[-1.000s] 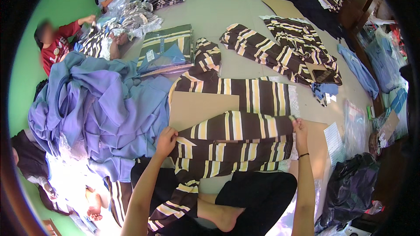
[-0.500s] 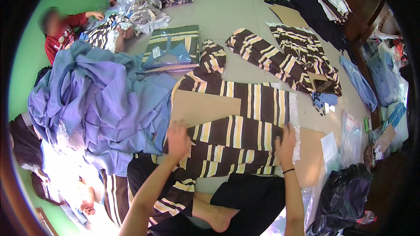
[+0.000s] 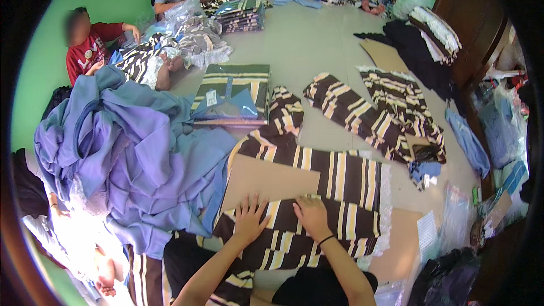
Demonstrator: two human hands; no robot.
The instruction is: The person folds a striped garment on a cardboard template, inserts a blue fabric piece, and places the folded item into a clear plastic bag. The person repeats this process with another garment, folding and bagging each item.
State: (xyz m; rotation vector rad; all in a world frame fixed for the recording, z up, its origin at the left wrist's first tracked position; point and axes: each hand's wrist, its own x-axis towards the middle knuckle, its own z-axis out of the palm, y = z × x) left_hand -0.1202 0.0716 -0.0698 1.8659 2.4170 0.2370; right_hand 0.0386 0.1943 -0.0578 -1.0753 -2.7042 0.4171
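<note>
A brown garment [image 3: 335, 177] with white and yellow stripes is spread in front of my crossed legs, one part folded over toward the middle. Under that fold lies a tan cardboard sheet [image 3: 271, 181], its far part uncovered. My left hand [image 3: 250, 221] rests flat with fingers spread across the fold's edge, fingertips over the cardboard. To its right, my right hand [image 3: 313, 216] presses on the folded striped cloth, fingers stretched and slightly bent. Neither hand grips anything. White lace trim [image 3: 386, 207] runs along the garment's right edge.
A large heap of blue-purple cloth [image 3: 136, 153] lies to the left. Beyond it stands a stack of bagged folded garments [image 3: 232, 93]. More striped garments [image 3: 362, 114] lie ahead right. Black plastic [image 3: 445, 277] sits near right; a person in red [image 3: 99, 51] sits far left.
My right hand has moved left from the garment's right edge to its middle. My left hand has shifted slightly right, fingers now spread. The view has tilted up a little.
</note>
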